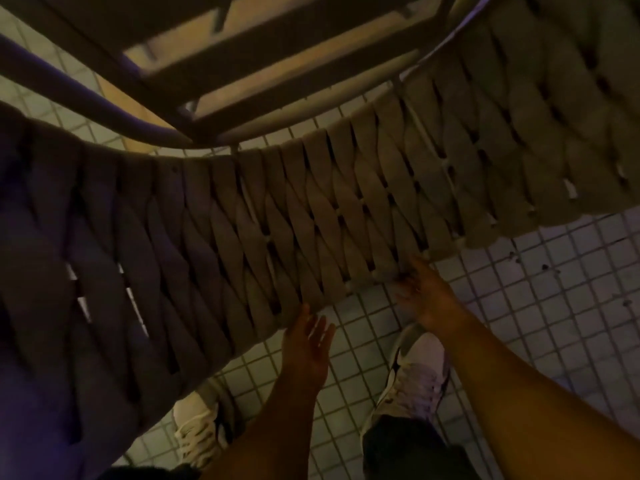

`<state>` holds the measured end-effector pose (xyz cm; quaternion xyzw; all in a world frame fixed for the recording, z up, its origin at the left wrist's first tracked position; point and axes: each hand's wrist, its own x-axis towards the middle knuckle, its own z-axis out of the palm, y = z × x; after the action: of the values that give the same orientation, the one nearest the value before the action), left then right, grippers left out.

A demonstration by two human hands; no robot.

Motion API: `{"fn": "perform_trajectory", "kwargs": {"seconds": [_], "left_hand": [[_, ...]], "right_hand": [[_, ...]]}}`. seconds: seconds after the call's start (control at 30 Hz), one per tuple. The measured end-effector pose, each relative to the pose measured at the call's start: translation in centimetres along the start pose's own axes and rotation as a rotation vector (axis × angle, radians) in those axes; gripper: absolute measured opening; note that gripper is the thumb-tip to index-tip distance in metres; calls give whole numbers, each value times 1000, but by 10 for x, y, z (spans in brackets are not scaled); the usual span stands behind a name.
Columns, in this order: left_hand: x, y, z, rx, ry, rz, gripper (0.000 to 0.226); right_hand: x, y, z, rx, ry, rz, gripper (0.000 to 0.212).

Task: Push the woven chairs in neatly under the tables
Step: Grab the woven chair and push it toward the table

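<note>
- The woven chair [311,216] fills most of your view: its curved backrest sweeps from the lower left up to the upper right, made of broad, flat grey-brown straps interlaced in a braided pattern, with small gaps where pale floor shows through. It stands right in front of you, its back turned toward you.
- Beyond the backrest's top edge you see the slatted table [214,39], dark bars with lighter strips between them, and a dark curved tube of the chair's frame beside it.
- The floor [554,306] is small pale square tiles with darker grout, speckled with a few dark spots on the right.
- Your two pale laced sneakers [412,372] stand on the tiles, the left one partly hidden under the backrest.
- Your right hand [422,292] is open, fingers spread, fingertips touching the backrest's lower edge; it is blurred.
- Your left hand [306,344] is open and flat, fingers loosely apart, fingertips at the backrest's lower edge, gripping nothing.
- No writing or brand mark is readable anywhere.
</note>
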<state>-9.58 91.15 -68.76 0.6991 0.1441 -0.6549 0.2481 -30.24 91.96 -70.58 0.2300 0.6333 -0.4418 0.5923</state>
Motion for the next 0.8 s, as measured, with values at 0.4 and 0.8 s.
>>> {"fn": "perform_trajectory", "kwargs": {"seconds": [0.4, 0.8], "left_hand": [[25, 3, 11, -128, -92, 118, 73], [-141, 76, -4, 26, 41, 212, 53]], "right_hand": [[32, -7, -3, 149, 49, -201, 35], [-138, -32, 41, 245, 67, -129, 48]]}}
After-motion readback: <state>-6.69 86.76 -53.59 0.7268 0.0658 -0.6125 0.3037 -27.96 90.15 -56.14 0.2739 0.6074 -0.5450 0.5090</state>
